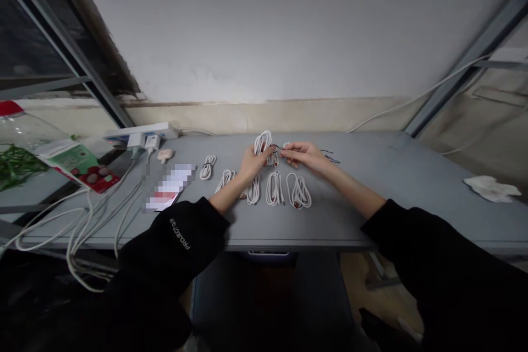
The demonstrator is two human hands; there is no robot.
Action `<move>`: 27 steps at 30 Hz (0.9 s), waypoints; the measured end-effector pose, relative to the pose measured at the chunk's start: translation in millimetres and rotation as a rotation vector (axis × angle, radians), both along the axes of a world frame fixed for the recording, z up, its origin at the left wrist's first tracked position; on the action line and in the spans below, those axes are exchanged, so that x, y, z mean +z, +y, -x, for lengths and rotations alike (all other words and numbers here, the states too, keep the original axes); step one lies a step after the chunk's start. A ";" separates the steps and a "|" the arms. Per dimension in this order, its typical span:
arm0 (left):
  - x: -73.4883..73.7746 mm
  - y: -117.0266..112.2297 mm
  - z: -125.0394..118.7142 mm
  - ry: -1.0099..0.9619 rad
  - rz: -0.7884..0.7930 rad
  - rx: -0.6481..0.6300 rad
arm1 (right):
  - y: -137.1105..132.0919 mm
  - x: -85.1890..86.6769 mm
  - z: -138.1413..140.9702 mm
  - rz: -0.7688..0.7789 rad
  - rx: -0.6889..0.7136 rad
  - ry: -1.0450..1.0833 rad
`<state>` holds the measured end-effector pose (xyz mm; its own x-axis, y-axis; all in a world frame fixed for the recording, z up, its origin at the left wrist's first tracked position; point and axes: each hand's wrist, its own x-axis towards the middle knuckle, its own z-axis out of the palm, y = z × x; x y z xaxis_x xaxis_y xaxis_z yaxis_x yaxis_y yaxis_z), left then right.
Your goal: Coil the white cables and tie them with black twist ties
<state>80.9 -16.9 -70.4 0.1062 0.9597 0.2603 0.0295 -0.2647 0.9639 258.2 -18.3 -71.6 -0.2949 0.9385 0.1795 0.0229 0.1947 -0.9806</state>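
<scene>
Just below the fingers, more coiled white cables lie on the worktop — the left hand grips an upright coil, the right hand pinches a thin dark tie.

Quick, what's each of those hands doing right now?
Left hand: closed, holding a coiled white cable.
Right hand: pinched, apparently on a thin dark tie.
</scene>
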 end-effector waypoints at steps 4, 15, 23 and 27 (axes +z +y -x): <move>5.2 -3.6 0.9 0.048 0.002 0.001 | -1.6 2.3 0.4 0.078 0.080 0.059; -7.2 0.7 3.6 0.327 -0.312 -0.086 | -4.9 6.5 1.9 0.113 0.158 0.034; -6.5 1.8 1.9 0.233 -0.211 -0.044 | -1.4 6.1 -3.9 0.160 0.155 0.040; -8.1 3.6 2.8 0.205 -0.213 -0.036 | 0.0 4.6 -4.2 0.137 0.188 -0.002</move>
<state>78.1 -13.3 -78.6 0.2100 0.8804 0.4253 0.2047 -0.4649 0.8614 262.4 -18.3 -67.0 -0.4669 0.8827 0.0538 0.0007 0.0613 -0.9981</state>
